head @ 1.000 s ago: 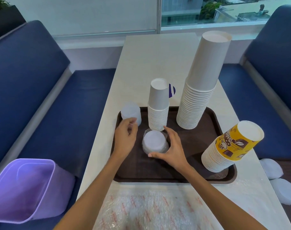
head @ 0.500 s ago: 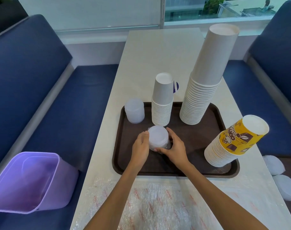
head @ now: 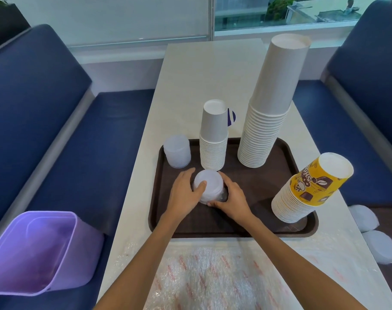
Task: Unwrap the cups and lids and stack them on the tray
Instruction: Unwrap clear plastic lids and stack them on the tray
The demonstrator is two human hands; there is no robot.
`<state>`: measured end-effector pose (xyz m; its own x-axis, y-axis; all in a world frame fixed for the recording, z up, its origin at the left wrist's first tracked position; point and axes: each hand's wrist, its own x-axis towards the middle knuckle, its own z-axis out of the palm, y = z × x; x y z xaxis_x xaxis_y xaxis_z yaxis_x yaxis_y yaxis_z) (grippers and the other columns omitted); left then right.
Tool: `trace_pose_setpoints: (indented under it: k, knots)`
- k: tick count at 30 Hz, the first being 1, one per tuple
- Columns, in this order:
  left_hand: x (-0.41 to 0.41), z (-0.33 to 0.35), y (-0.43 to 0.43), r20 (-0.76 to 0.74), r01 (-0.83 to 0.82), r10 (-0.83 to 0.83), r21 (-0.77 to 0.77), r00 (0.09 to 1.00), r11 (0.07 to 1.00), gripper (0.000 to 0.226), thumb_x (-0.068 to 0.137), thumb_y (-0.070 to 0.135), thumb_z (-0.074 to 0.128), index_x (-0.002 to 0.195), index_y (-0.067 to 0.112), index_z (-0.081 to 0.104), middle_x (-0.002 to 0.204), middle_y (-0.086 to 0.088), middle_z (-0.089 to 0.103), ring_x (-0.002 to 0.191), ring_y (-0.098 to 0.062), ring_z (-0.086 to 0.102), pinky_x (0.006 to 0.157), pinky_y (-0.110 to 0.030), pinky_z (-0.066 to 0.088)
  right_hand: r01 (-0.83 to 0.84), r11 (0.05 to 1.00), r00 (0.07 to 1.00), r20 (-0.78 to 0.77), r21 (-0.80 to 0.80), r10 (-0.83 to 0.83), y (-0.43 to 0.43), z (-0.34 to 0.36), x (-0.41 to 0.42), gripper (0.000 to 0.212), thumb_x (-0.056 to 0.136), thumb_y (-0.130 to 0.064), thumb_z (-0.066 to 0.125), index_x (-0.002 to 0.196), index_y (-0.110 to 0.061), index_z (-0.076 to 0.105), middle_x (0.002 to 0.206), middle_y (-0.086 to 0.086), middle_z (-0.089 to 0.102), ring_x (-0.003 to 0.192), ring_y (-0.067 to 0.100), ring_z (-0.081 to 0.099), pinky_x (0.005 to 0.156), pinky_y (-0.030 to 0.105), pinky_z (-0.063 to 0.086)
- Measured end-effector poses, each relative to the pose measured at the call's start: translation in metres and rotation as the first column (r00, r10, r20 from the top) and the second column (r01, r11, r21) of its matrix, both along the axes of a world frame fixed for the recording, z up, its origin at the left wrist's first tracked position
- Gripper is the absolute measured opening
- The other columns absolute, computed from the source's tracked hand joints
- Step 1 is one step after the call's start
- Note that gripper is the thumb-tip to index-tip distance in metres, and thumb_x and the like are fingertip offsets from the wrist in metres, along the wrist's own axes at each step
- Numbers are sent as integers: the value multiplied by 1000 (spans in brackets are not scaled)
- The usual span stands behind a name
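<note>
The left hand (head: 184, 193) is coming over from the other lids (head: 177, 153), upper left, and curling round the lid stack (head: 209, 185) mid-frame on the tray (head: 257, 193); the right hand (head: 234, 198) is gripping it too; unwrapping is likely starting.

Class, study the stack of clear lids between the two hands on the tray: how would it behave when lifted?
Probably light: the stack of clear lids is thin, translucent plastic. Possibly slippery, as smooth lids could slide apart; left hand and right hand cup it. Unlikely to tip, being short and wide.
</note>
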<state>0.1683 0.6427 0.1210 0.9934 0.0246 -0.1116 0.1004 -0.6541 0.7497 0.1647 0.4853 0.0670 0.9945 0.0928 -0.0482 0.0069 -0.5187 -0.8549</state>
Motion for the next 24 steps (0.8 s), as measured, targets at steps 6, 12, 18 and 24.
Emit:
trace_pose_setpoints:
  k: [6, 12, 18, 24]
  knots:
    - [16, 11, -6, 23, 249, -257, 180, 966, 952, 62, 86, 34, 67, 139, 16, 41, 142, -3, 43, 128, -18, 42, 105, -30, 37, 71, 992, 997, -2, 103, -71, 5, 0, -3, 97, 57, -41, 89, 139, -20, 41, 137, -3, 52, 124, 13, 48, 106, 36, 42]
    - [26, 19, -12, -122, 396, -379, 378, 917, 836, 79, 77, 44, 73, 141, 16, 36, 138, -4, 43, 124, -20, 42, 100, -35, 42, 86, 992, 996, -28, 97, -83, 4, 2, 0, 81, 65, -28, 87, 135, -19, 47, 132, 1, 56, 119, 14, 49, 103, 37, 44]
    - [32, 22, -21, -168, 440, -420, 538, 892, 719, 76, 75, 49, 71, 134, 15, 39, 130, -6, 45, 117, -22, 44, 88, -35, 43, 90, 990, 995, -51, 110, -85, 3, -1, 2, 82, 64, -24, 87, 135, -21, 47, 129, 1, 55, 112, 6, 45, 94, 24, 41]
    - [34, 23, -23, -160, 425, -409, 551, 898, 718, 69, 75, 48, 70, 128, 13, 44, 123, -7, 48, 111, -23, 48, 85, -36, 46, 78, 992, 996, -47, 100, -74, 1, -2, 2, 84, 63, -27, 88, 136, -21, 47, 129, 1, 57, 113, 6, 45, 95, 26, 42]
